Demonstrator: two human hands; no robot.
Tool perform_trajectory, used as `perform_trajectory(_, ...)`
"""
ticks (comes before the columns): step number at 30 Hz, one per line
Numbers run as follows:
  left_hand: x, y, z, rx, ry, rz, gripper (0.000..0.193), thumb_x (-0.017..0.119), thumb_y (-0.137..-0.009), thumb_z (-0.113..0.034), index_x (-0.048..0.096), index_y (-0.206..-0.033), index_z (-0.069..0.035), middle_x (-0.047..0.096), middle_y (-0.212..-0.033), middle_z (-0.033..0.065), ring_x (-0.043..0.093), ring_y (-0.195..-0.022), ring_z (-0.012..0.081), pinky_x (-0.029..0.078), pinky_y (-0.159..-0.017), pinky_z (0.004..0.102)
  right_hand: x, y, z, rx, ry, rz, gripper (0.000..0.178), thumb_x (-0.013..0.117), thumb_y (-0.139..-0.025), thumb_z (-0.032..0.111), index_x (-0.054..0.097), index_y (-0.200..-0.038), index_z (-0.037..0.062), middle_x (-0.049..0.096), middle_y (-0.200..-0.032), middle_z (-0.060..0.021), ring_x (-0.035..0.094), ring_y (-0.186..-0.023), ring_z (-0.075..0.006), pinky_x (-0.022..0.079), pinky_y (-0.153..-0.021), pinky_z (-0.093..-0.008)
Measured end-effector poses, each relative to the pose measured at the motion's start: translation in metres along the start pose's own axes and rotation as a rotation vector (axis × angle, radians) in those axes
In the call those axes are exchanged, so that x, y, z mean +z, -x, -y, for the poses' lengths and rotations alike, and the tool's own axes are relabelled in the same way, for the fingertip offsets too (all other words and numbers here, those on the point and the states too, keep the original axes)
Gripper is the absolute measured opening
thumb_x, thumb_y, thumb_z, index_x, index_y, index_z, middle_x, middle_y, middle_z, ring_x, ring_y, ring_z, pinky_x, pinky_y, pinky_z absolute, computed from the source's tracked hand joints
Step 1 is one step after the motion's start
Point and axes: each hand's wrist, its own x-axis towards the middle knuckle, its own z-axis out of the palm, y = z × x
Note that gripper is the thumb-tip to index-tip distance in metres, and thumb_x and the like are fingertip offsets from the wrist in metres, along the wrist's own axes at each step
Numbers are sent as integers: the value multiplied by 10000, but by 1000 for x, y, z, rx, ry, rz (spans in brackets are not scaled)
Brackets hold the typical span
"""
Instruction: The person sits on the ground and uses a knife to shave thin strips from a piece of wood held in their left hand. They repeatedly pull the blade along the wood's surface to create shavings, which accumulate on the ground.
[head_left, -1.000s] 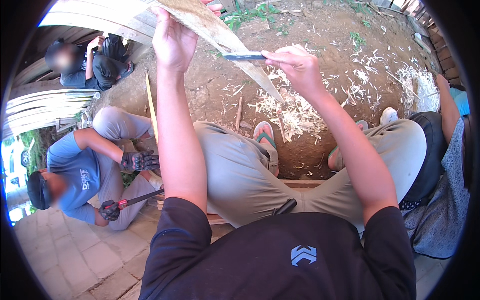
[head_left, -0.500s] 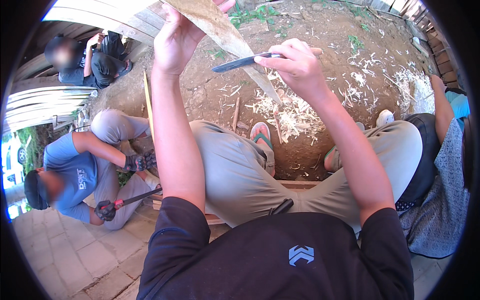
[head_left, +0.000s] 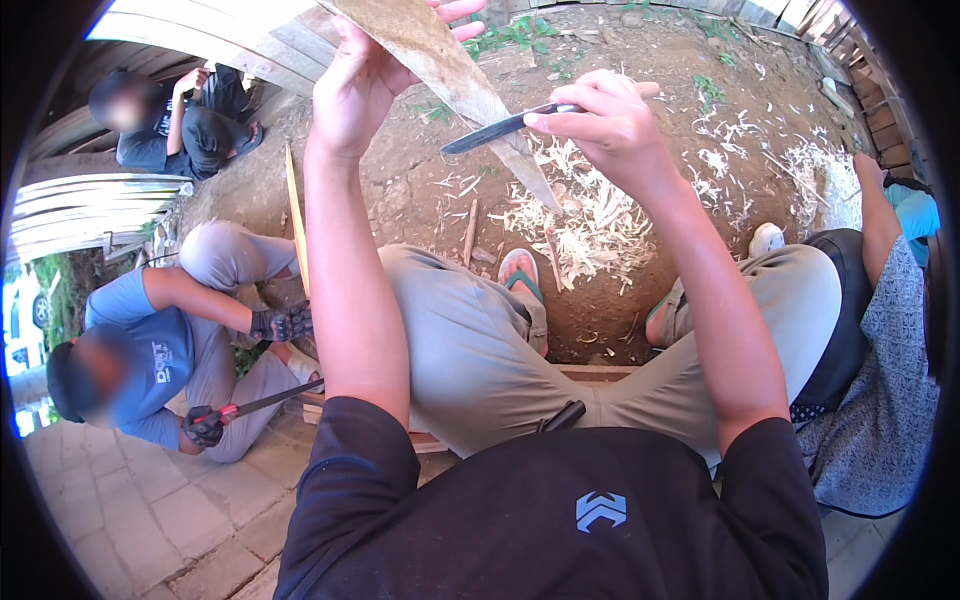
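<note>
A long, flat wooden slat (head_left: 425, 58) slants from the top of the view down to a tapered tip over the ground. My left hand (head_left: 352, 100) holds its upper part, thumb on the near side and the other fingers behind, partly hidden by the wood. In my closed right hand (head_left: 606, 128) is a knife (head_left: 492, 131) with a dark blade and a light wooden handle end. The blade crosses the slat's lower part and points left; whether its edge touches the wood I cannot tell.
Wood shavings (head_left: 590, 225) lie on the dirt beyond my feet. At left, a person in a blue shirt (head_left: 150, 345) with dark gloves holds a long dark blade (head_left: 275, 397). Another person (head_left: 185, 130) sits at upper left. Someone in patterned cloth (head_left: 875, 400) sits close at right.
My right hand and the knife have shifted slightly right and down along the slat. The fingers of my left hand have spread a little behind the wood.
</note>
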Motion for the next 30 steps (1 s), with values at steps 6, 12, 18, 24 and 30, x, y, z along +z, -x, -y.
perform_trajectory(6, -3, 4, 6, 1, 57, -16, 797, 540, -959, -668, 448, -1422, -26, 505, -1459, 356, 564, -1321, 457, 437, -1117, 561, -3, -2, 3, -28, -13, 4, 326, 759, -749, 36, 812, -965, 274, 708, -916, 43, 635, -863, -197, 502, -778, -364)
perform_trajectory(12, -3, 5, 1, 16, -25, 23, 803, 566, -952, -654, 442, -1439, -27, 508, -1457, 355, 553, -1327, 466, 420, -1130, 573, -15, -7, -2, -5, -16, 40, 304, 776, -738, 51, 815, -959, 255, 712, -911, 47, 632, -864, -192, 509, -788, -370)
perform_trajectory(18, -6, 3, 9, 40, 13, 68, 809, 577, -947, -657, 447, -1438, -27, 513, -1452, 353, 554, -1321, 472, 416, -1135, 574, -9, -10, 9, 28, -55, 79, 291, 772, -735, 32, 821, -930, 241, 718, -885, 46, 628, -853, -201, 518, -801, -366)
perform_trajectory(24, 2, 7, 2, -21, -18, -9, 792, 572, -959, -639, 455, -1447, -26, 534, -1451, 314, 562, -1322, 438, 412, -1141, 556, -13, -4, 1, 57, -63, 64, 279, 788, -735, 22, 821, -920, 228, 721, -886, 44, 628, -846, -209, 521, -806, -365)
perform_trajectory(30, -11, 6, 2, -20, -68, 108, 746, 508, -977, -689, 459, -1423, -93, 457, -1494, 364, 508, -1370, 489, 416, -1127, 555, -13, -1, -1, 119, -120, 96, 299, 792, -746, -1, 829, -946, 219, 731, -932, 32, 631, -885, -202, 508, -768, -350)
